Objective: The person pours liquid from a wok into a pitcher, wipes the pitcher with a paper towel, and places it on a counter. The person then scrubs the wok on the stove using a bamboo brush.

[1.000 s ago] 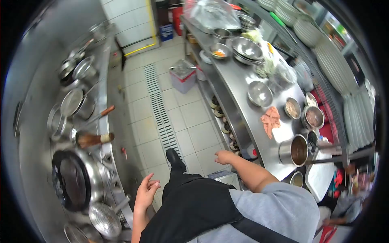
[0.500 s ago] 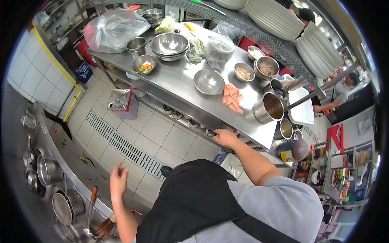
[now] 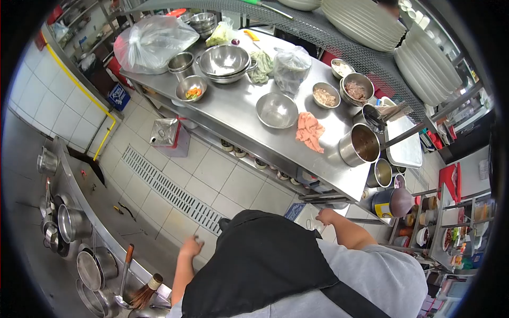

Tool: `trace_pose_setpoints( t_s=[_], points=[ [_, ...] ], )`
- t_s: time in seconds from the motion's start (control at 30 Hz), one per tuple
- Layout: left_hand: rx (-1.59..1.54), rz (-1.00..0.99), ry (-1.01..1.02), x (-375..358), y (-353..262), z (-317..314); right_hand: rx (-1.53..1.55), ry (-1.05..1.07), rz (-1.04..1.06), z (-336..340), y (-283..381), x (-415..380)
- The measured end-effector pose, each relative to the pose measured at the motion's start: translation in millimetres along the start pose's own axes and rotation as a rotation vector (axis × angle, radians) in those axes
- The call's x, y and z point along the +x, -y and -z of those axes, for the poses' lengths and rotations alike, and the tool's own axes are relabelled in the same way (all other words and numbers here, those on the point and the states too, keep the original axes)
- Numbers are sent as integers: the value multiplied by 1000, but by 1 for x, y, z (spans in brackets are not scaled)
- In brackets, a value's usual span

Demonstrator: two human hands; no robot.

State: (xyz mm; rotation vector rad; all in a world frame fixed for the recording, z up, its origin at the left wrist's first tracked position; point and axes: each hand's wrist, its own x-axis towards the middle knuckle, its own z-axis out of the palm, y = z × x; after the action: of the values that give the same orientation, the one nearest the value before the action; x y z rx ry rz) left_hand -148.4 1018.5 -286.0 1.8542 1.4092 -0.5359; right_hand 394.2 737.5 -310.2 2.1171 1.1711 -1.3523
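Note:
My left hand (image 3: 192,247) hangs above the floor near the stove's edge, its fingers loosely bent and apart, holding nothing. My right hand (image 3: 325,216) is below the near end of the steel table (image 3: 238,114), beside a clear plastic container (image 3: 308,216). Its fingers are slightly bent and I see nothing in them. On the table are an empty steel bowl (image 3: 277,111), a pink cloth (image 3: 309,132), a deep pot of brown liquid (image 3: 359,145) and a bowl of chopped meat (image 3: 325,96).
Pots (image 3: 73,222), a ladle (image 3: 125,275) and a brush (image 3: 146,291) line the stove on the left. A drain grate (image 3: 169,188) crosses the tiled floor near a square tin (image 3: 165,131). Stacked plates (image 3: 363,24) fill the overhead shelf.
My right hand has drawn back from the table's lower shelf, down and to the right. My left hand has moved lower and to the right. The view has shifted slightly.

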Motion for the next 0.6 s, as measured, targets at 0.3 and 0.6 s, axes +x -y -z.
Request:
trace_pose_setpoints(
  t_s=[0.3,0.6],
  points=[
    [-152,379,164,-106,45,-92,31,-241,372,79,59,-6],
    [-512,412,20,-123,-37,-63,217,-682,514,248,105,-63]
  ],
)
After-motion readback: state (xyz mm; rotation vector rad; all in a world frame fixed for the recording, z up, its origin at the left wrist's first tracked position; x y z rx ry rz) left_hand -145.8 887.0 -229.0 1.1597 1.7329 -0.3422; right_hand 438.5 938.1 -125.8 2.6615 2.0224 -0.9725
